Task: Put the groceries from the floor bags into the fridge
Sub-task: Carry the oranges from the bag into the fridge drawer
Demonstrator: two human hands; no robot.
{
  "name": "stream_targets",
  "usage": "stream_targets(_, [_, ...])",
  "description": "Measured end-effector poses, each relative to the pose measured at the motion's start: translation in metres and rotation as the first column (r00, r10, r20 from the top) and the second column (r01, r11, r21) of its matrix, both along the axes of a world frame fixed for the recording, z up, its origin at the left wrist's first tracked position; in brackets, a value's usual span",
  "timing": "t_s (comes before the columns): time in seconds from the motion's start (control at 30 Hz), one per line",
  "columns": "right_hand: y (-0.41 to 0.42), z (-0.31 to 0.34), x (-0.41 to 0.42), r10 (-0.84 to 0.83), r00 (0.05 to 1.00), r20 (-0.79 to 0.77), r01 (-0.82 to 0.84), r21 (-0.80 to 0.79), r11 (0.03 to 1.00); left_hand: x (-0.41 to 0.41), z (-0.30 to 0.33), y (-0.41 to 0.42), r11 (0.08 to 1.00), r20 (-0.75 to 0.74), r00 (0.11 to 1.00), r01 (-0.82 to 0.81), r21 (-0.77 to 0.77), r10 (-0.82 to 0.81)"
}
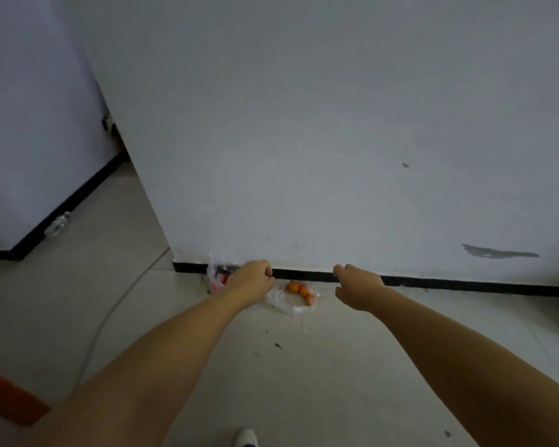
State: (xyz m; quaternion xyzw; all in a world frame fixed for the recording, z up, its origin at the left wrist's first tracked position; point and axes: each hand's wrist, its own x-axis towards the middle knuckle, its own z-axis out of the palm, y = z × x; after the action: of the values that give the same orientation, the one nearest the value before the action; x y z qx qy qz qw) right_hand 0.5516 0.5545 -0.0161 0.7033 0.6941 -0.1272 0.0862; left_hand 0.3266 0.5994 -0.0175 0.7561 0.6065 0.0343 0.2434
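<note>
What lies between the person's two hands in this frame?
In the head view, the clear bag of orange produce lies on the floor in the gap between the left hand and the right hand, against the black skirting. Neither hand touches it.

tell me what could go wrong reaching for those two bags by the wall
The clear bag lies open on the floor, so the orange fruit might spill if it is lifted by one side. A thin cord runs across the floor near the left arm and the shoe, a possible trip hazard.
</note>
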Motion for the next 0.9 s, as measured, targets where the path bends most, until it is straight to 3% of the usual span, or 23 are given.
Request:
stream_targets(0.27, [0.116, -0.032, 0.018, -0.169, 0.980, -0.109, 0.160, -0.086, 0.983, 0.033, -0.029, 0.145, 0.988, 0.031, 0.991, 0.132, -0.079, -0.130])
stream_targets(0.5, [0.224, -0.115, 0.056, -0.165, 0.977, -0.131, 0.135, -0.214, 0.967, 0.071, -0.112, 0.244, 0.975, 0.038, 0.992, 0.128, -0.182, -0.123])
stream_targets(0.67, [0.288, -0.221, 0.078, -0.188, 0.971, -0.149, 0.141, -0.280, 0.950, 0.088, -0.231, 0.305, 0.950, 0.016, 0.992, 0.126, -0.286, -0.127])
stream_targets(0.9, [0.355, -0.479, 0.086, -0.232, 0.954, -0.188, 0.154, -0.352, 0.923, 0.120, -0.487, 0.371, 0.903, 0.039, 0.977, 0.210, -0.374, -0.211])
